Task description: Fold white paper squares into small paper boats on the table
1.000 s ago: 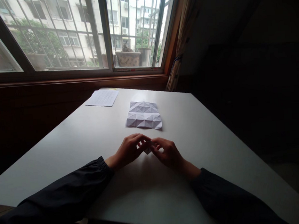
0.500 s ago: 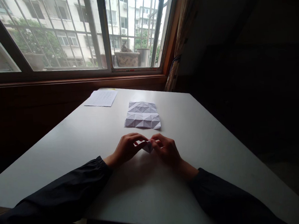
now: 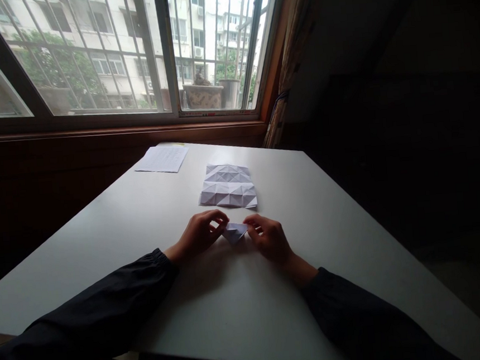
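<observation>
A small piece of folded white paper, roughly triangular with its point toward me, is held low over the table between my hands. My left hand pinches its left corner between thumb and fingers. On the other side, the fingers of my right hand are closed on the right corner. Just beyond the hands lies creased white paper, marked with a grid of triangular folds. Whether the folded piece touches the tabletop is hard to tell.
The white table narrows away from me toward a barred window. Papers with writing lie at its far left corner. A tied curtain hangs beside the window frame. The room at the right is dark.
My left hand has moved slightly left, away from my right hand. More of the folded paper now shows between them. The creased paper beyond stays in place.
</observation>
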Demonstrator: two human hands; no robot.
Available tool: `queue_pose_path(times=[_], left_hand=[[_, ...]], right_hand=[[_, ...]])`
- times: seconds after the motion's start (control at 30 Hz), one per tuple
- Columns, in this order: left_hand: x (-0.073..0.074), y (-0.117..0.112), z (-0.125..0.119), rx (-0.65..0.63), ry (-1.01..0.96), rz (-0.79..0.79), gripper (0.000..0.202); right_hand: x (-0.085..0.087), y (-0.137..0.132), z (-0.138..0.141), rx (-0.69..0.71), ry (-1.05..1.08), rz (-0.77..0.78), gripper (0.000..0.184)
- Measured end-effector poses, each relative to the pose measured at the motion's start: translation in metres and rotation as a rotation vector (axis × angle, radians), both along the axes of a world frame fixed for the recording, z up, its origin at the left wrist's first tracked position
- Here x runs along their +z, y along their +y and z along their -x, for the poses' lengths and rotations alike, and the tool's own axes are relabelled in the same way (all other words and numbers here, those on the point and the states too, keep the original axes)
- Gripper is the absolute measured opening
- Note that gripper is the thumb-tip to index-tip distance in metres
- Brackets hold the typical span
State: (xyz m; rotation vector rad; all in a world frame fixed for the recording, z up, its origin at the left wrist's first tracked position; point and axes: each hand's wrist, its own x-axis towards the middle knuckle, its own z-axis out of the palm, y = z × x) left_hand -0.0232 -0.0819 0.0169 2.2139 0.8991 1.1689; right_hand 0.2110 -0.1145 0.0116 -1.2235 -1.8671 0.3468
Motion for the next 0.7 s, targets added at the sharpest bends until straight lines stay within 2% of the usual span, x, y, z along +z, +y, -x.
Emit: queue_pose_path(times=[0.23, 0.43, 0.63, 0.7], left_hand=[[0.0069, 0.004, 0.0085, -0.036, 0.058, 0.034, 0.022], [0.0062, 0.0058, 0.0092, -0.057, 0.085, 0.019, 0.026], [0.0061, 0.0015, 0.0093, -0.014, 0.245, -0.089, 0.024], [0.0035, 0.0013, 0.0088, 0.018, 0.287, -0.133, 0.024]], right_hand=[[-0.0003, 0.0012, -0.0045, -0.017, 0.068, -0.012, 0.023], [0.0002, 0.0031, -0.0063, -0.051, -0.019, 0.026, 0.022], [0.0037, -0.0028, -0.0042, 0.072, -0.13, 0.034, 0.015], [0.0036, -0.0044, -0.0033, 0.104, -0.202, 0.007, 0.022]])
